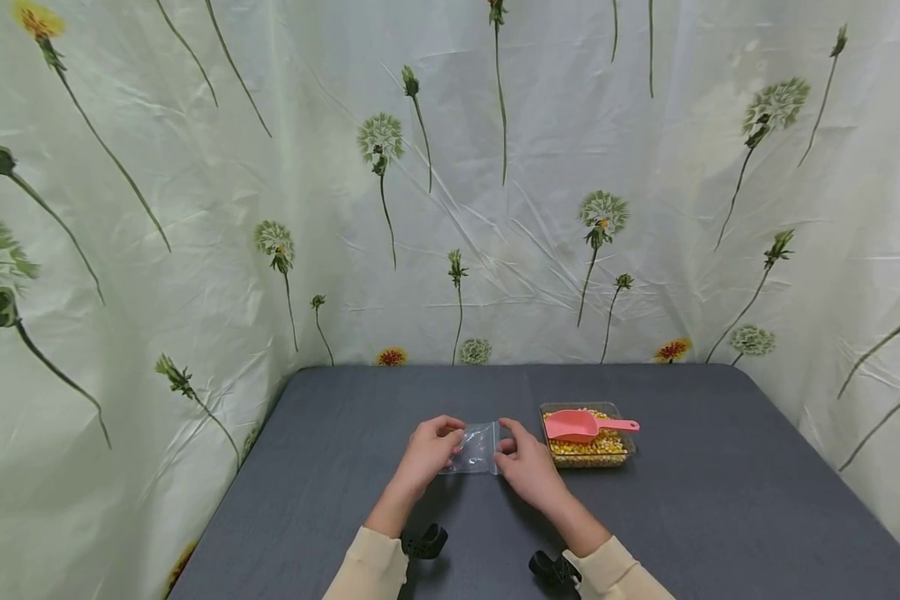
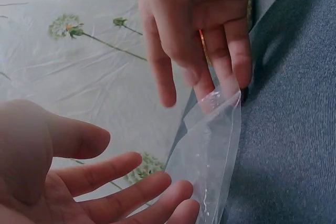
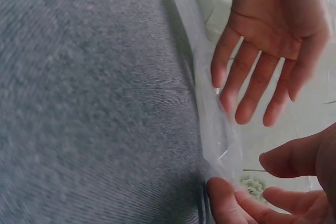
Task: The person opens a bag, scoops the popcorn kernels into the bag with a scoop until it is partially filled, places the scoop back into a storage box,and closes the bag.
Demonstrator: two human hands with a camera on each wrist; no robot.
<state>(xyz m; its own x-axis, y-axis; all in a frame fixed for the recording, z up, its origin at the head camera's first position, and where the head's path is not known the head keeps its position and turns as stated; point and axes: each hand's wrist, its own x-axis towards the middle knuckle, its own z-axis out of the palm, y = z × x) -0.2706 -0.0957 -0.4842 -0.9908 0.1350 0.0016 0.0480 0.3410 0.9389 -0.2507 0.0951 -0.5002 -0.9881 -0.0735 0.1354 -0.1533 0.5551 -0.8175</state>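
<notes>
A clear zip-lock bag lies sideways between the two hands, low over the dark table. At its left end the left hand has its fingers loosely spread; in the left wrist view its fingertips rest at the plastic, thumb apart. The right hand is at the zip end. Its outer fingers touch the bag's edge there, and its thumb stands away from the bag in the right wrist view. The bag looks flat, with nothing seen in it.
Right of the hands stands a clear rectangular container of yellow corn kernels. A pink scoop lies on the kernels, its handle reaching over the right rim. Behind the grey-blue table hangs a dandelion-print curtain.
</notes>
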